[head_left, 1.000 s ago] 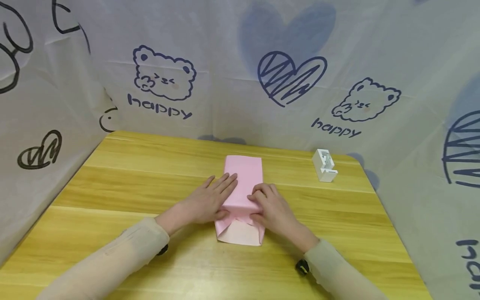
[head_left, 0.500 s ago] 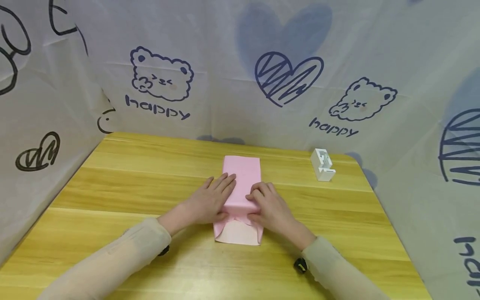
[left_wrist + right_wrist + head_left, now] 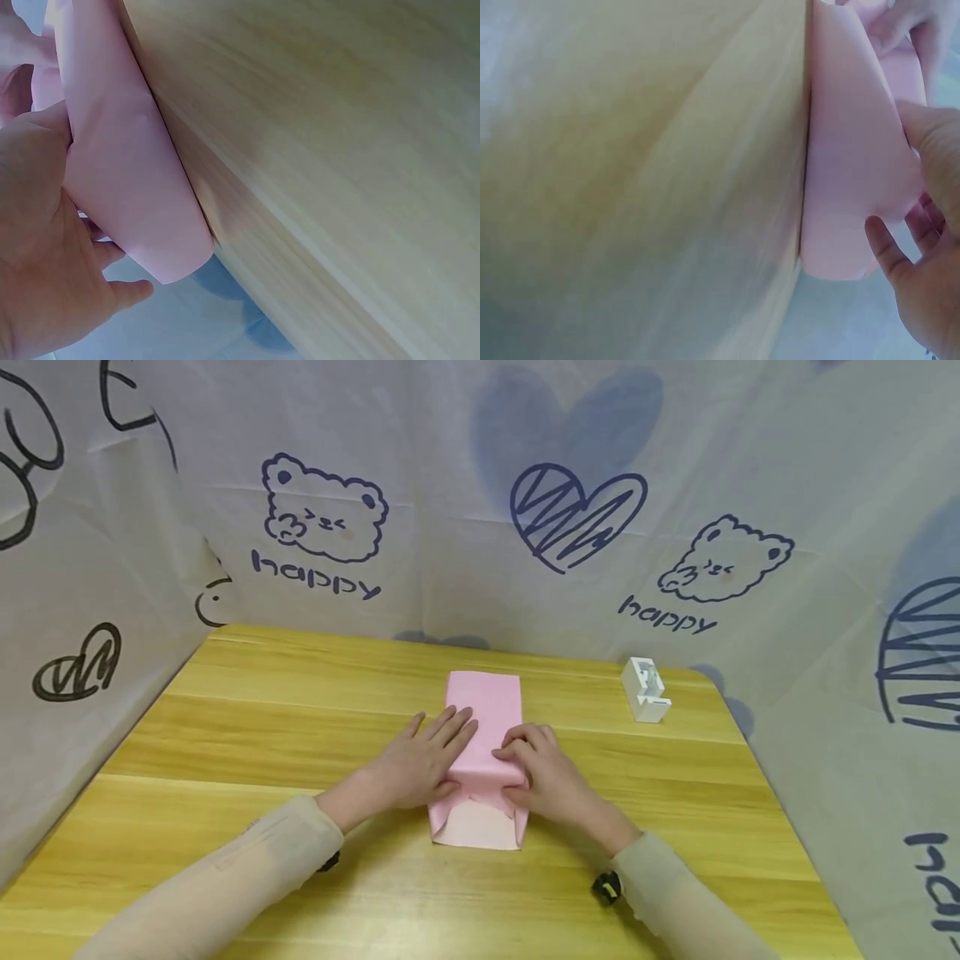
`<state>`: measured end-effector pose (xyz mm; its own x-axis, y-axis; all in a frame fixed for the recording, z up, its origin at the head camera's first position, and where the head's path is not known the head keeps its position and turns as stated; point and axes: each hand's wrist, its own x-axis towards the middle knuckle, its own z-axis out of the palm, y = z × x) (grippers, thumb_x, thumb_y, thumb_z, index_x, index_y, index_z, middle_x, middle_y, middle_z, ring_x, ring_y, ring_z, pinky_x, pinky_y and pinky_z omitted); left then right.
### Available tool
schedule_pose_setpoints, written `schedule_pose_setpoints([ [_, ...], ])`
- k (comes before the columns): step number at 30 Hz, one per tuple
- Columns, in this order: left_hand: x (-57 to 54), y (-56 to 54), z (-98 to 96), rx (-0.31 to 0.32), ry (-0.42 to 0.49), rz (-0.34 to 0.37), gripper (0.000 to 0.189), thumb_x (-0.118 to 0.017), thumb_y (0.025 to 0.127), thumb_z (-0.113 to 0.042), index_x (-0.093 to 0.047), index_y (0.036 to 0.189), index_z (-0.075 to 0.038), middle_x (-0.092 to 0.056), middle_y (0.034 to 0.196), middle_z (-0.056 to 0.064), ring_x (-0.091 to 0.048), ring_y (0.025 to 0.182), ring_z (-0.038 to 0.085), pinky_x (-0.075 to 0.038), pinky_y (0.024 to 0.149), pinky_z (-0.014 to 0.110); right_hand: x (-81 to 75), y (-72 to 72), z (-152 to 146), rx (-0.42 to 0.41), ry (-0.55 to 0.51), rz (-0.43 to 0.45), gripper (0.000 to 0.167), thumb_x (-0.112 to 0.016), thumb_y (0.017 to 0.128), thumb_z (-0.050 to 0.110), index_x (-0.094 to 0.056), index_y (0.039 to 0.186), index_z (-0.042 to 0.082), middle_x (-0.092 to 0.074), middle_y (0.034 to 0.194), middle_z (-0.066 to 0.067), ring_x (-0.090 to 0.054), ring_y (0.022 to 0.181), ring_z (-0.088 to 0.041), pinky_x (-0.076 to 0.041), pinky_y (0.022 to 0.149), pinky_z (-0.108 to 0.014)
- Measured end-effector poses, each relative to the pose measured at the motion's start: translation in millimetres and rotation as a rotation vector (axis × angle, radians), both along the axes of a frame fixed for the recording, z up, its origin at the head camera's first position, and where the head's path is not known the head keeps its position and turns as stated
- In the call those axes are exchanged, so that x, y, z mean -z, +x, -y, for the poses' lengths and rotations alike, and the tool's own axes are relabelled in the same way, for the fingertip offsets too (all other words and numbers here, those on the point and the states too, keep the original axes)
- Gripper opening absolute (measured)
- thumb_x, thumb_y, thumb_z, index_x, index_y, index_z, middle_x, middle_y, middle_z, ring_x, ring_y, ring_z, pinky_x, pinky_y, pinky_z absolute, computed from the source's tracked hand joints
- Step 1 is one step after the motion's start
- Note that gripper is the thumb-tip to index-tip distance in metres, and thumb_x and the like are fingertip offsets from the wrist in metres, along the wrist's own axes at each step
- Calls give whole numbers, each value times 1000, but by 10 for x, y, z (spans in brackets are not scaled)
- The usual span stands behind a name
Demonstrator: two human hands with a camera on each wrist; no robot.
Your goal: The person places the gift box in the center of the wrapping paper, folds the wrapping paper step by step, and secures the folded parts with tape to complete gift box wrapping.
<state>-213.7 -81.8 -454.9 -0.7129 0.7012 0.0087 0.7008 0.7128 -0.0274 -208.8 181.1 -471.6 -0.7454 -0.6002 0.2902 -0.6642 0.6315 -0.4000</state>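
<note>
Free tabletop point(image 3: 579, 697) between pink paper point(image 3: 487, 714) and white block point(image 3: 639, 693), both obstacles

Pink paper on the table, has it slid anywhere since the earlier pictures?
No. In the head view, the far end of the pink paper shows no visible shift against the table's far edge.

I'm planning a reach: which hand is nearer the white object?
Right. In the head view, the right hand is below-left of the white object; the left hand is farther left.

A folded pink paper packet point(image 3: 498, 706) lies on the table point(image 3: 262, 727), near end showing pale.
</note>
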Motion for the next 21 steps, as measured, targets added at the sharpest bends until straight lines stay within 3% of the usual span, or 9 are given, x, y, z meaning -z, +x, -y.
schedule_pose_setpoints([
  [5,5,-10,-21,-3,0,8,93,-63,101,-51,-19,165,-2,-11,173,20,-15,158,38,-24,123,65,-3,3,-25,13,13,27,52,-91,79,16,-69,125,10,-53,136,-7,-45,126,-28,-49,107,-48],
  [14,23,-11,-25,2,-6,-23,94,-64,100,-51,-19,165,0,-12,172,19,-17,158,38,-25,123,64,10,21,61,38,74,-129,51,-93,76,12,-67,120,7,-56,129,-11,-50,119,-32,-52,102,-46],
  [21,29,-15,-24,1,-14,-22,95,-62,101,-53,-19,164,2,-12,172,20,-17,158,38,-24,123,64,-7,65,76,51,245,-215,76,-95,73,31,-61,137,9,-55,137,-12,-52,123,-32,-49,109,-46],
])
